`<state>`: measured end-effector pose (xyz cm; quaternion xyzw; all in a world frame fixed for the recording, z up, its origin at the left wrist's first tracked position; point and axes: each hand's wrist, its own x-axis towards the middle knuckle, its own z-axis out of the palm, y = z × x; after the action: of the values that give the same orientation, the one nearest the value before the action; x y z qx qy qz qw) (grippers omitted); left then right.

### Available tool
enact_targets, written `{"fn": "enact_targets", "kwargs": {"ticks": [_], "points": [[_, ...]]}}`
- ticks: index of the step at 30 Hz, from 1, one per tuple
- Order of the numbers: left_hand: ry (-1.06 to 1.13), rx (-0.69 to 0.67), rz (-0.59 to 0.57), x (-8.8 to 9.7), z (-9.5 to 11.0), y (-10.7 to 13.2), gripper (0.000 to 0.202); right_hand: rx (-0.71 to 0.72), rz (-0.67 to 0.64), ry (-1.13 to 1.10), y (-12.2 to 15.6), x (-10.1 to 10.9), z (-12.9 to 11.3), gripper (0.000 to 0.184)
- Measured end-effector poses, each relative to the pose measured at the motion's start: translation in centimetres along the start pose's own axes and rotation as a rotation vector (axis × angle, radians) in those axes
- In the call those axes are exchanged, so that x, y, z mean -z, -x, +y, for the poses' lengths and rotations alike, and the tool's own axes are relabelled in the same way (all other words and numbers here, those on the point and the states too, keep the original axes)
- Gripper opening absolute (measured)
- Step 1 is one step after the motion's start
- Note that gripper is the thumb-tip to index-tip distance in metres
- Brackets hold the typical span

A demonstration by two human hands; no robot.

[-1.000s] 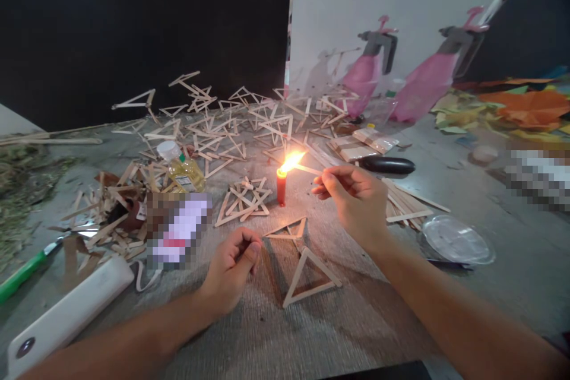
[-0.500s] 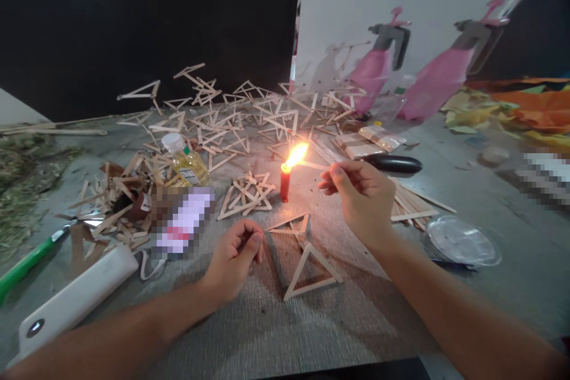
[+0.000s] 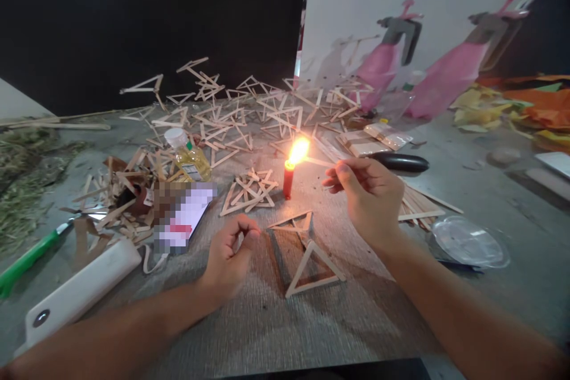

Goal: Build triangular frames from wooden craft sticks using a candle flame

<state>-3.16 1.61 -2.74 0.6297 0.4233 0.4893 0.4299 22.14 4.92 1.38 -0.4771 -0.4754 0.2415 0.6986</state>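
Observation:
My right hand (image 3: 371,199) pinches a wooden craft stick (image 3: 321,162) between thumb and fingers. The stick's far end reaches into the flame of a lit red candle (image 3: 288,183) that stands upright. My left hand (image 3: 231,252) is closed, thumb tip against the index finger, and nothing shows between them. Just right of it is a small frame of craft sticks with a triangle at its front (image 3: 315,270) and another triangle (image 3: 291,223) at its back. Behind my left hand lies a pile of joined sticks (image 3: 250,190).
Many stick triangles (image 3: 231,119) spread along the back. At left are a phone (image 3: 189,217), a white power bank (image 3: 82,291), a bottle of yellow liquid (image 3: 191,160) and a green-handled tool (image 3: 35,255). At right lie loose sticks (image 3: 421,205), a clear lid (image 3: 469,241) and pink spray bottles (image 3: 449,80).
My left hand has shifted slightly left, away from the stick frame, its thumb and index finger now forming a loop. My right hand still holds the stick at the flame. The view has swung slightly.

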Motion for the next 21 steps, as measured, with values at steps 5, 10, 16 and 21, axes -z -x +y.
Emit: {"fn": "enact_targets", "kwargs": {"ticks": [5, 10, 16, 21], "points": [[0.078, 0.069, 0.038, -0.2, -0.4, -0.1, 0.028, 0.027, -0.008, 0.02, 0.0, 0.1, 0.2, 0.009], [0.105, 0.073, 0.038, -0.3, -0.1, -0.4, 0.031, 0.021, 0.006, 0.016, 0.0, 0.1, 0.4, 0.012], [0.156, 0.083, 0.027, -0.1, -0.4, -0.6, 0.034, 0.022, -0.004, 0.025, 0.0, 0.1, 0.1, 0.011], [0.245, 0.161, 0.051, 0.0, -1.5, -0.8, 0.028, 0.012, -0.004, 0.039, 0.0, 0.1, 0.1, 0.012]]}}
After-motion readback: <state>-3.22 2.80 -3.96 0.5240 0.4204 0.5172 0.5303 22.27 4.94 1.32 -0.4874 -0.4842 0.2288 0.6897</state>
